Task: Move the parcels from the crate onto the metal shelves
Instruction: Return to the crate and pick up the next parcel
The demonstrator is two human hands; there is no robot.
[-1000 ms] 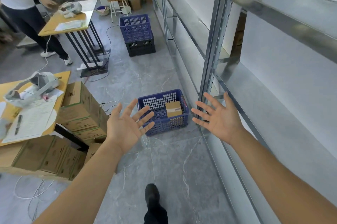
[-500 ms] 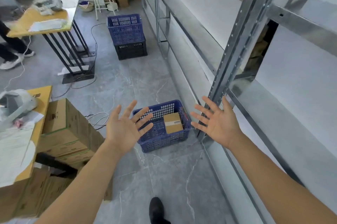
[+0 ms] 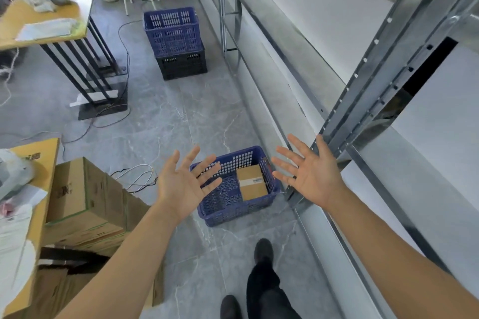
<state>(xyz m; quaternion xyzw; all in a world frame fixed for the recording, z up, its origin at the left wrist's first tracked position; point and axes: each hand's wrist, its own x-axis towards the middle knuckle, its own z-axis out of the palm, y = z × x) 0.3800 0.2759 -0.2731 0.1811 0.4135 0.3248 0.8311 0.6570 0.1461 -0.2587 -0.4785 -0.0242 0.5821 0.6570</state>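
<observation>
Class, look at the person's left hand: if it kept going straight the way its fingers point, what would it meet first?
Probably the blue crate: the open left hand points forward and down towards the crate's near-left rim. Depth is unclear, so it might pass just over the rim.

I see one flat brown cardboard parcel w/ white label strip (image 3: 252, 182) lying in right half of blue perforated plastic crate (image 3: 225, 208) on floor, beside bare grey metal shelves (image 3: 334, 23).

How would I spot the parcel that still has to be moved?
Find the metal shelves on the right, then the blue crate on the floor at their foot. The parcel is the small brown box with a white label strip lying inside; the bigger cardboard boxes stand outside, further left.
</observation>
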